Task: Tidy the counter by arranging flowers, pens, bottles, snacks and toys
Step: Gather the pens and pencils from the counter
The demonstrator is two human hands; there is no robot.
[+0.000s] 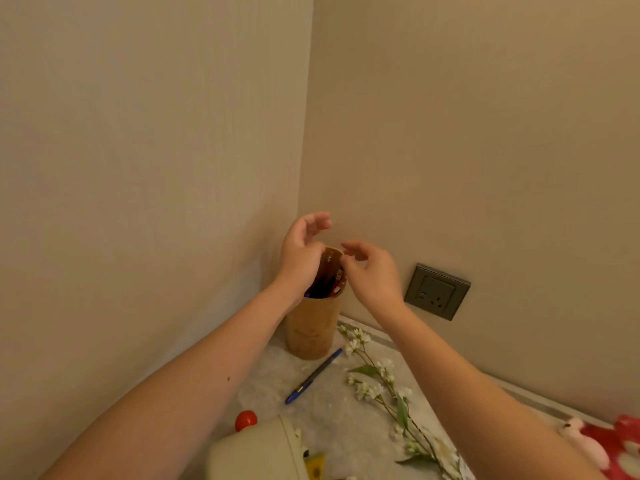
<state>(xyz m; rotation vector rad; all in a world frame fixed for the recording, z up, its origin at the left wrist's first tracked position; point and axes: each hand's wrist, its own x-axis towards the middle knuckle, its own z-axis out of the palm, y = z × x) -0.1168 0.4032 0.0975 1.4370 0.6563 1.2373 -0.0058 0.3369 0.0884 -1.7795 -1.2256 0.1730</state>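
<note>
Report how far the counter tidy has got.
Done: the cup in the corner already holds packets. In hand: both hands, left and right, pinch a brown snack packet at the cup's mouth. Left: the blue pen and flower stem lie loose on the counter, and the plush toys sit at the right edge.
</note>
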